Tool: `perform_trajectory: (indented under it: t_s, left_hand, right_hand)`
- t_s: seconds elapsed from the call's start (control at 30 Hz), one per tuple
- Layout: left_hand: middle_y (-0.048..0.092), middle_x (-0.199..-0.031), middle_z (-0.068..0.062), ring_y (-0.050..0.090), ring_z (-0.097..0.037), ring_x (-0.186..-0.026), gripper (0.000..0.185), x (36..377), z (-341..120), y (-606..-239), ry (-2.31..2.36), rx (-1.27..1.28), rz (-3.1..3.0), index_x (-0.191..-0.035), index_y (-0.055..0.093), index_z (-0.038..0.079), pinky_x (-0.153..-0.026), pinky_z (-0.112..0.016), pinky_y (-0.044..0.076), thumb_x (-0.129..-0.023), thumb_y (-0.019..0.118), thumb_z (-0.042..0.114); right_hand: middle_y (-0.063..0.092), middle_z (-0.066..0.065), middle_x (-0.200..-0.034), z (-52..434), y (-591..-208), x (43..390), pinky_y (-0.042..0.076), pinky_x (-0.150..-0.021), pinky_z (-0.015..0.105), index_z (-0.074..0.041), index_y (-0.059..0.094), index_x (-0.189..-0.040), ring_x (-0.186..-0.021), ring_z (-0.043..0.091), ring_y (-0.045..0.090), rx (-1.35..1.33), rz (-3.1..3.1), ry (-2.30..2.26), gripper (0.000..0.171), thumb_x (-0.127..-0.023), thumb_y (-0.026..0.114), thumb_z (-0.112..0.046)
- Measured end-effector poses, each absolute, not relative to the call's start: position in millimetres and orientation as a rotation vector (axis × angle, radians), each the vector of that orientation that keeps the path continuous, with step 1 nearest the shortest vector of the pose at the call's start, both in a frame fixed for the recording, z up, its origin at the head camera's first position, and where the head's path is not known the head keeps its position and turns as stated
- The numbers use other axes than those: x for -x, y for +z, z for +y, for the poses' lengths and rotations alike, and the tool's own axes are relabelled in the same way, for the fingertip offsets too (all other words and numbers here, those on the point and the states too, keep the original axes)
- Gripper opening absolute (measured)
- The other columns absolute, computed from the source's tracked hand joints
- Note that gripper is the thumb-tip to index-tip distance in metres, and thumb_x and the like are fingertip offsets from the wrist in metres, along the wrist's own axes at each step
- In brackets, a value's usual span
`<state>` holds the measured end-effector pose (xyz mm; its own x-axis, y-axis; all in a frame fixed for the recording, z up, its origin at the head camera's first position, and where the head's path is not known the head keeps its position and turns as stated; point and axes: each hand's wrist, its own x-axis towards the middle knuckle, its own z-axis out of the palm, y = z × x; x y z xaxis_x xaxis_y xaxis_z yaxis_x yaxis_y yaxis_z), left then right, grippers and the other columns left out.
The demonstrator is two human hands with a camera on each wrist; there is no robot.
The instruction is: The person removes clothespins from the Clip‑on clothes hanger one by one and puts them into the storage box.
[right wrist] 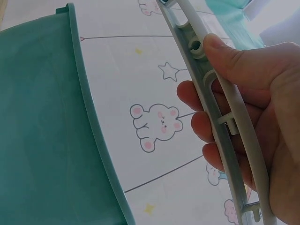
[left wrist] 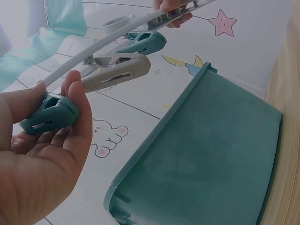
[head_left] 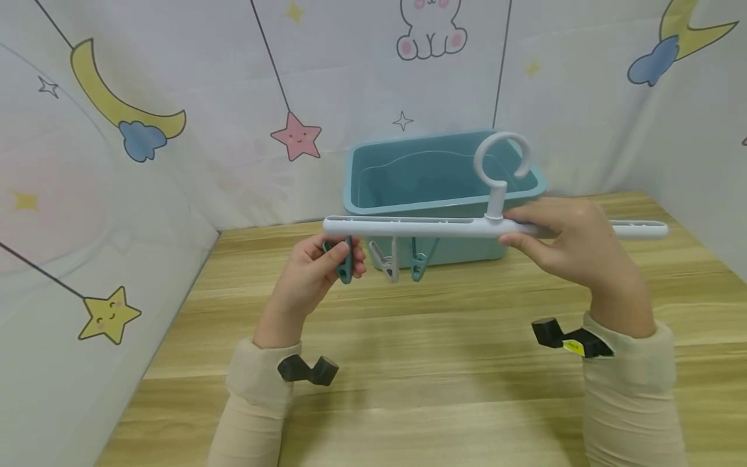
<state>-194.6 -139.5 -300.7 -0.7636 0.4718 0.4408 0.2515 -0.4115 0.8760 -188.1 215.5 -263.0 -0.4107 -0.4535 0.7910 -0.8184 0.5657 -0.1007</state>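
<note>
A white plastic clip hanger (head_left: 408,227) with a round hook is held level above the table. My right hand (head_left: 574,240) grips its bar just right of the hook, fingers wrapped round it in the right wrist view. At the bar's left end my left hand (head_left: 318,269) pinches a dark green clothespin (head_left: 345,263) between thumb and fingers. Two more clothespins hang from the bar beside it: a greyish-white clothespin (head_left: 388,259) and a teal clothespin (head_left: 420,259). Whether the pinched clothespin is fixed to the bar I cannot tell.
Behind the hanger a teal plastic bin (head_left: 356,211) stands on the wooden table (head_left: 408,363), close to the back. A white cloth (head_left: 233,78) printed with stars, moons and bears rises behind and at both sides of the table.
</note>
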Motion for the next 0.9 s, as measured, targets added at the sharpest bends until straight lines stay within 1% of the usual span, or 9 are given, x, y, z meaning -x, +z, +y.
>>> perform_trajectory:
  t_s: [0.27,0.4,0.53,0.63,0.77,0.9]
  left_hand:
    - [0.063,-0.086,-0.003,0.061,-0.011,-0.076,0.016,195,-140,-301,2.326,-0.99,1.601,-0.102,0.064,0.006,-0.07,-0.022,0.053,-0.096,0.06,0.021]
    - [0.061,-0.086,-0.003,0.061,-0.011,-0.075,0.016,195,-141,-301,2.323,-0.973,1.63,-0.102,0.064,0.006,-0.069,-0.022,0.053,-0.095,0.06,0.02]
    - [0.059,-0.086,-0.002,0.059,-0.011,-0.073,0.013,193,-140,-300,2.319,-0.895,1.743,-0.1,0.065,0.008,-0.069,-0.022,0.052,-0.095,0.061,0.02]
    - [0.059,-0.081,-0.002,0.057,-0.012,-0.071,0.01,191,-138,-297,2.318,-0.781,1.887,-0.097,0.064,0.006,-0.067,-0.023,0.051,-0.096,0.059,0.015]
    - [0.061,-0.076,-0.002,0.058,-0.012,-0.067,0.009,187,-132,-294,2.341,-0.636,2.095,-0.095,0.063,-0.002,-0.065,-0.024,0.052,-0.096,0.056,0.003]
    - [0.063,-0.074,0.0,0.059,-0.012,-0.065,0.009,184,-125,-294,2.399,-0.575,2.222,-0.094,0.063,-0.009,-0.063,-0.024,0.053,-0.094,0.058,-0.001]
  right_hand:
    - [0.069,0.002,-0.073,215,-263,189,0.038,-0.058,0.018,-0.002,0.075,-0.087,-0.059,0.01,0.052,-1.041,-2.054,0.63,0.061,-0.091,0.052,-0.059]
    - [0.069,0.003,-0.073,215,-262,189,0.038,-0.057,0.018,-0.002,0.075,-0.087,-0.058,0.01,0.052,-1.038,-2.051,0.625,0.061,-0.091,0.052,-0.059]
    - [0.069,0.004,-0.074,215,-262,188,0.038,-0.058,0.019,-0.002,0.075,-0.088,-0.059,0.01,0.052,-1.024,-2.063,0.612,0.062,-0.091,0.051,-0.059]
    - [0.069,0.004,-0.074,214,-262,187,0.038,-0.058,0.019,-0.002,0.075,-0.088,-0.059,0.011,0.052,-1.007,-2.075,0.598,0.064,-0.091,0.05,-0.06]
    - [0.069,0.004,-0.073,214,-263,186,0.038,-0.057,0.02,-0.002,0.075,-0.088,-0.058,0.012,0.053,-0.993,-2.074,0.576,0.064,-0.091,0.049,-0.061]
    - [0.07,0.004,-0.073,213,-263,186,0.039,-0.057,0.02,-0.002,0.075,-0.087,-0.057,0.013,0.056,-0.991,-2.061,0.569,0.064,-0.092,0.049,-0.06]
